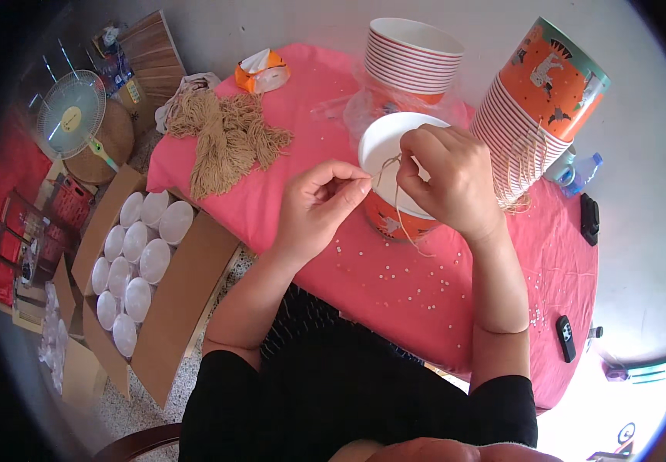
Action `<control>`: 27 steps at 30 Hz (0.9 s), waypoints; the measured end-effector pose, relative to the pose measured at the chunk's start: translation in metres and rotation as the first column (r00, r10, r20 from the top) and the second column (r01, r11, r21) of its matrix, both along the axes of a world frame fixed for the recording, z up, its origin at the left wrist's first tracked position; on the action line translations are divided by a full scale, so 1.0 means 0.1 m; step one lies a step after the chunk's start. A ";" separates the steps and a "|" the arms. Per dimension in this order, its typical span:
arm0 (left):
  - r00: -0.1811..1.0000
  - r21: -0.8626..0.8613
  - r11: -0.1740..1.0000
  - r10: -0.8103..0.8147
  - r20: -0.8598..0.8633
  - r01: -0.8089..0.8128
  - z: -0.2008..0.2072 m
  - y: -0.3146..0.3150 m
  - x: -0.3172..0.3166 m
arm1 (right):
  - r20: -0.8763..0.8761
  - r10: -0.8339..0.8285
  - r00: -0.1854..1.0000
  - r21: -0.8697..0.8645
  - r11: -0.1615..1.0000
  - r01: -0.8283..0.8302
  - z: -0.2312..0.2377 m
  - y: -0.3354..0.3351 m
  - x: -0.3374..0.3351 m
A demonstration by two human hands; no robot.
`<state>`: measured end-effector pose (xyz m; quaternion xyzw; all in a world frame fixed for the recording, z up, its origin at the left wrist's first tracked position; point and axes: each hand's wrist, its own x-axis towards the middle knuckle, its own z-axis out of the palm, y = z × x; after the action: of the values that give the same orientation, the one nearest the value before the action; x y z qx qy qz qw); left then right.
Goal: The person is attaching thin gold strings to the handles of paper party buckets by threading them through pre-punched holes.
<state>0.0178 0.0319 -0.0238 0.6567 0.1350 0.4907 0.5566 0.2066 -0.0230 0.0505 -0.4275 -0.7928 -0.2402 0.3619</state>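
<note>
A paper bucket (381,138) with a white inside and an orange printed outside stands on the pink-covered table in front of me. Over its near rim, my left hand (321,204) pinches thumb and forefinger together on a thin tan string (398,202). Above the bucket's opening, my right hand (452,173) is closed on another part of that string, which forms a small loop near its fingertips. One loose end of the string hangs down past the bucket's front. The right hand's palm side is partly hidden.
A tan string bundle (229,142) lies at the table's far left by an orange tissue pack (262,71). Bucket stacks (412,58) (552,73) stand behind and right. White specks dot the pink cloth (325,273). A carton (165,323) of clear plastic cups sits lower left.
</note>
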 end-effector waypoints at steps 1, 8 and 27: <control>1.000 -0.012 1.000 -0.004 0.012 0.004 0.00 0.00 0.01 | 0.010 0.020 1.000 0.019 1.000 -0.020 0.02 -0.01 0.00; 0.989 0.228 0.963 0.147 0.007 -0.145 0.23 0.05 0.06 | 0.041 0.039 0.998 0.016 0.999 -0.040 0.08 -0.11 -0.06; 0.999 0.216 0.976 -0.017 0.034 0.009 0.27 0.03 0.10 | -0.050 0.120 0.991 -0.071 0.990 -0.124 0.12 -0.21 -0.10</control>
<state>0.0277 0.0350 0.0036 0.7051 0.0667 0.5105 0.4876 0.1969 -0.0436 0.0626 -0.3966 -0.8175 -0.1783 0.3776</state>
